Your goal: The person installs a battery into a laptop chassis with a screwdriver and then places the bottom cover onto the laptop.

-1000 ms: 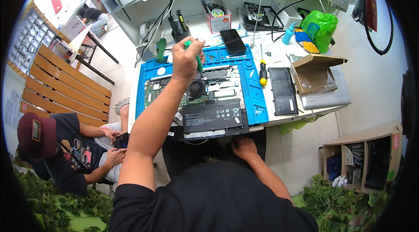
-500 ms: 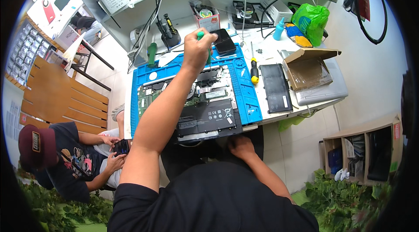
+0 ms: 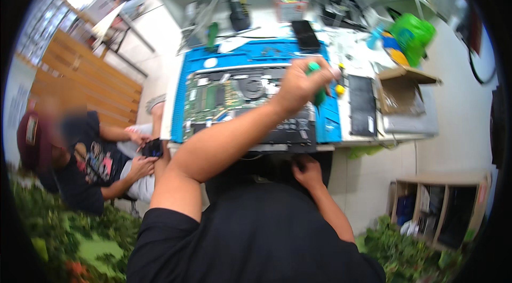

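My left hand is wrapped round a green-handled screwdriver, held over the right part of an opened laptop. Blur hides the tool's tip. The laptop shows a green circuit board, a round fan and a black battery, partly behind my forearm. It lies on a blue repair mat. A yellow-and-black screwdriver lies just beyond my fingers, partly covered. Low by the bench's front edge, over my lap, is my right hand; its fingers are shaded and partly hidden.
Right of the mat lie a loose black battery and an open cardboard box on a grey laptop. A black phone rests at the mat's far edge. Another green handle stands behind. A seated person is at the left.
My left hand has moved right and nearer, from beside the phone to above the laptop's right side, still gripping the green screwdriver. The whole view has shifted; my right hand stays low.
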